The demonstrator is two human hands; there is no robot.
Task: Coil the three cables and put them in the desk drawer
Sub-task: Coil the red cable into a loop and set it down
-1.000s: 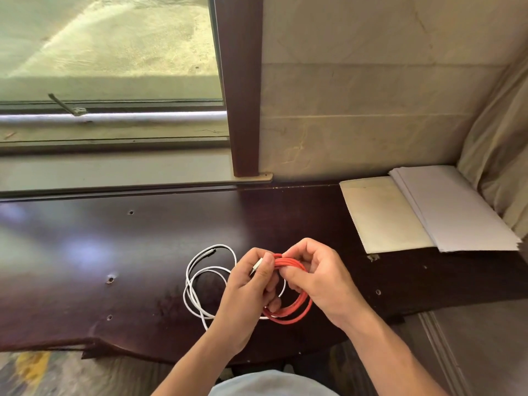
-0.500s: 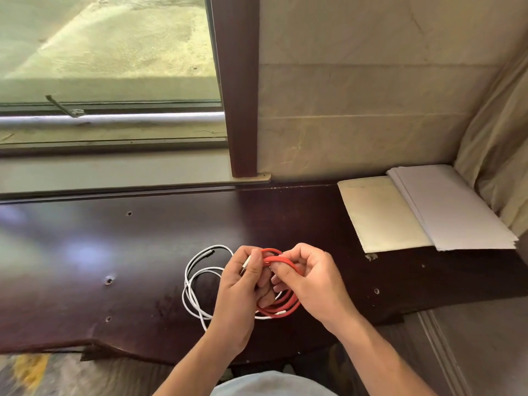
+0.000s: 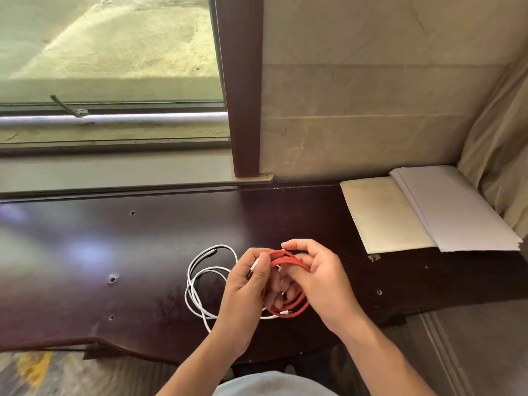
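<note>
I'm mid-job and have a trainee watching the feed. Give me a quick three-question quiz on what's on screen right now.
1. True or false: the red cable lies flat on the desk, untouched.
2. Which cable lies on the desk beside the left hand? A) black B) white C) blue
3. Fill in: the stack of paper sits at the desk's far ____ corner.

Key:
1. False: both hands grip it, the right hand with fingers through its loops.
2. B: the white cable lies loosely looped there.
3. Right, beside a cream sheet.
</note>
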